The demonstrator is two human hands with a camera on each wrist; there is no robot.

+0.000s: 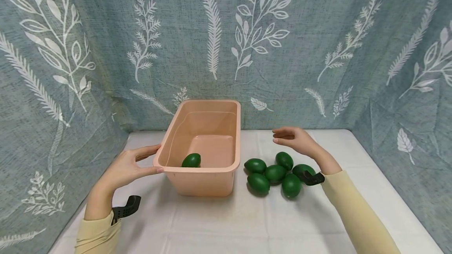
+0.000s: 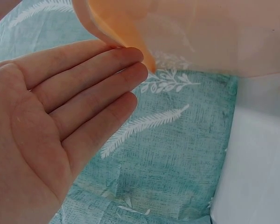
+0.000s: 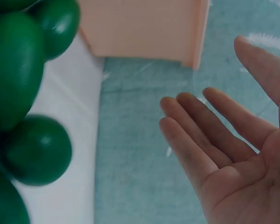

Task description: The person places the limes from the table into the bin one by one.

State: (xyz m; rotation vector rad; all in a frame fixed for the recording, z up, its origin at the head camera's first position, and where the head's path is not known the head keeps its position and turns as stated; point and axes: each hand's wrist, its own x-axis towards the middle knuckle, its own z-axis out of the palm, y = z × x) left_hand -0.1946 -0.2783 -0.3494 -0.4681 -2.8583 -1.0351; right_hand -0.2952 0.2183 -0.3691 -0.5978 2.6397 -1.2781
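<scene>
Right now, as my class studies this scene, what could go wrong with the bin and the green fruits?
1. Six green fruits crowd together below the right hand; picking one might set its rounded neighbours rolling.
2. The left hand touches the bin only near one corner, so a careless push could shift it.
3. One fruit already lies inside; another dropped in could knock against it.

In the head view, a blue-green curtain (image 1: 318,11) stands from nine o'clock over twelve to three, printed with white plants: a fern (image 1: 214,30) at twelve, a single leaf (image 1: 405,142) at three. The table (image 1: 212,222), white and lightly creased, lies toward six o'clock.
</scene>
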